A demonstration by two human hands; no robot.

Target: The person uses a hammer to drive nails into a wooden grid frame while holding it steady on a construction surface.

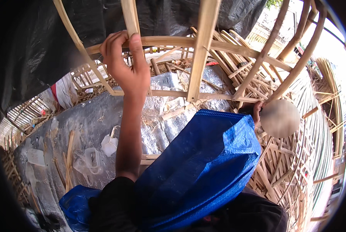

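A frame of pale bamboo or wooden slats (169, 41) stands before me, with flat uprights and bent poles crossed by two bars. My left hand (126, 67) is raised to its upper bar, thumb against an upright slat (129, 17) and fingers curled at the bar. Some fingers, apparently of my right hand (256, 113), show by the lower right end of the frame, near a curved pole (292, 77). A round blurred patch and a blue woven plastic sheet or bag (204, 154) hide most of that hand. The blue plastic stretches across my front.
Black plastic sheeting (34, 50) hangs at the back left. Beneath the frame lies a grey sheet (49, 143) with white plastic containers (36, 157) and loose strips. Split bamboo is heaped on the right (275, 166), and long poles (316, 135) lie beyond it.
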